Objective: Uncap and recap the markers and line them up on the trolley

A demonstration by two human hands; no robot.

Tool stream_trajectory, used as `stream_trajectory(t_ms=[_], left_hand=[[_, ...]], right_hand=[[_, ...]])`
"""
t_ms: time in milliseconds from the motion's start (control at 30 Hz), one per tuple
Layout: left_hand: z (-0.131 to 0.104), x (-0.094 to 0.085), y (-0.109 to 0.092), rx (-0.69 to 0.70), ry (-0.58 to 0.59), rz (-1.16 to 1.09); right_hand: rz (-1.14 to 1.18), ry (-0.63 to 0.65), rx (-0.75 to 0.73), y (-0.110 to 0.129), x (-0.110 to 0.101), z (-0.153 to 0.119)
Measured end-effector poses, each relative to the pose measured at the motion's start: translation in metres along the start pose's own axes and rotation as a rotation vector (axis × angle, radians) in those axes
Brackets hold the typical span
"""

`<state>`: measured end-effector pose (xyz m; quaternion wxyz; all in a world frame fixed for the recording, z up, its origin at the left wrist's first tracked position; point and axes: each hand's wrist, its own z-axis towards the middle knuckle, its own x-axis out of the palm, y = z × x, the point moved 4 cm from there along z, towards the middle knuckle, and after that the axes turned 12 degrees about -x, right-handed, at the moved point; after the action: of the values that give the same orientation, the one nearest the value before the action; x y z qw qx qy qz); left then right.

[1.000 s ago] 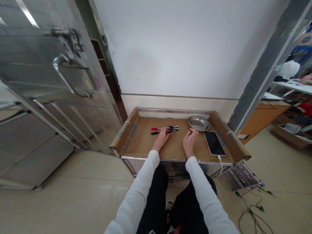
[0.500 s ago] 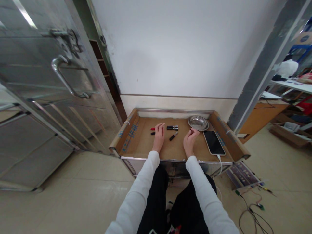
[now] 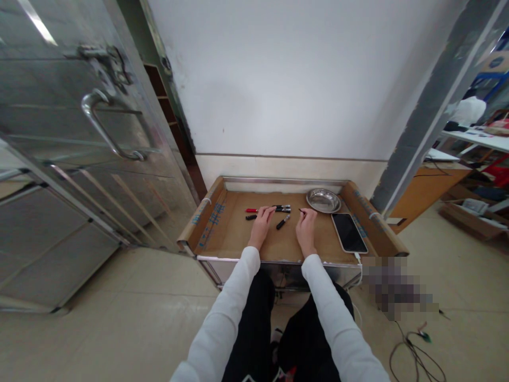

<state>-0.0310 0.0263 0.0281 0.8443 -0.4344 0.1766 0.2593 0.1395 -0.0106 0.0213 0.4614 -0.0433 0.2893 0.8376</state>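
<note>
Between the thumb and fingers of my right hand (image 3: 306, 229) is a small dark object (image 3: 302, 211), too small to name. My left hand (image 3: 262, 225) hovers by the pens with its fingers loosely stretched to the right; nothing shows in them. Just beyond it lie black marker pens (image 3: 283, 209) with silvery ends, partly covered by the fingers. A red pen (image 3: 251, 210) and a black pen end (image 3: 250, 217) stick out on its left side. Another black marker (image 3: 282, 222) rests at a slant between my hands.
A round metal dish (image 3: 323, 201) stands at the back right of the cardboard-lined tray (image 3: 228, 241). In front of it lies a phone (image 3: 349, 233) with a white cable. Cables (image 3: 415, 353) coil on the floor, right. A metal door (image 3: 79, 132) is at the left.
My right hand has shifted slightly left, and the small dark object now shows at its fingertips. My left hand's fingers have swung to the right, uncovering more of the pens at its left.
</note>
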Motion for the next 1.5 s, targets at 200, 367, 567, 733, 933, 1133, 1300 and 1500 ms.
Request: stream_trajectory(t_ms=[200,367,567,733,933,1133,1300,1500], left_hand=[[-0.001,0.010,-0.002,0.116,0.097,-0.001],[-0.001,0.013,-0.003,0.182,0.101,-0.003],[-0.002,0.015,-0.004,0.190,0.120,0.034],[-0.003,0.014,-0.005,0.191,0.119,0.031],[-0.002,0.013,-0.005,0.164,0.125,0.013],[-0.002,0.013,-0.007,0.195,0.139,-0.009],[-0.003,0.015,-0.005,0.203,0.149,0.004],[-0.003,0.014,-0.003,0.177,0.130,-0.016]], right_hand=[[0.022,0.234,-0.130,0.009,0.015,-0.004],[0.007,0.311,-0.186,0.009,0.021,-0.006],[-0.012,0.379,-0.205,0.010,0.023,-0.008],[0.005,0.394,-0.188,0.011,0.023,-0.008],[0.046,0.376,-0.178,0.011,0.023,-0.008],[0.098,0.357,-0.162,0.010,0.024,-0.008],[0.138,0.339,-0.120,0.008,0.022,-0.007],[0.233,0.332,-0.116,0.008,0.020,-0.007]])
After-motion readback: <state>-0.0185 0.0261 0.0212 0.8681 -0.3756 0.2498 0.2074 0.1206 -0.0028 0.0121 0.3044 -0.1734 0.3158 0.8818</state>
